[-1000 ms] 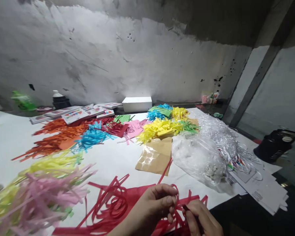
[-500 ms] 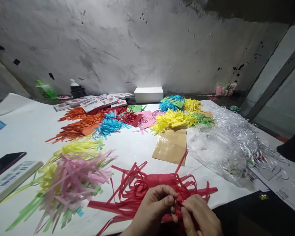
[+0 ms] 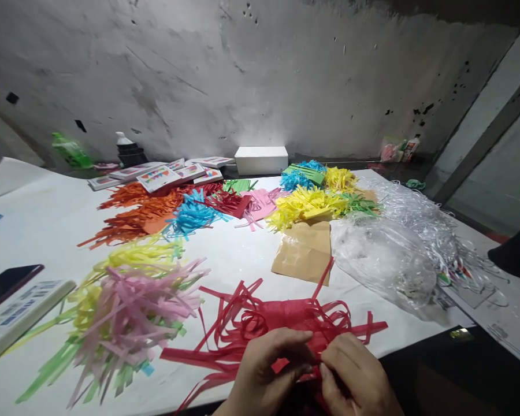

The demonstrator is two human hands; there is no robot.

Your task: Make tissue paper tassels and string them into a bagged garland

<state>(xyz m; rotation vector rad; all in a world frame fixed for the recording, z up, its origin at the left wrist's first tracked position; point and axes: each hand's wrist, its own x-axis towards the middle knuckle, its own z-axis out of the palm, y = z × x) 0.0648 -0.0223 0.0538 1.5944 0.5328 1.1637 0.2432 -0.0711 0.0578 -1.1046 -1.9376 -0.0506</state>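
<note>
White table (image 3: 47, 225); left hand (image 3: 264, 370), right hand (image 3: 355, 378) fingers pinched shut on red paper fringe (image 3: 268, 320)

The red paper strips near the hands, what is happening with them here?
A person works with both bare hands at the near edge of a white-covered table. The left hand and the right hand pinch a bundle of red fringed paper between their fingertips. To the left lies a pink, yellow and green fringe pile. Farther back lie orange, blue and yellow fringes, brown paper and a clear plastic bag.
</note>
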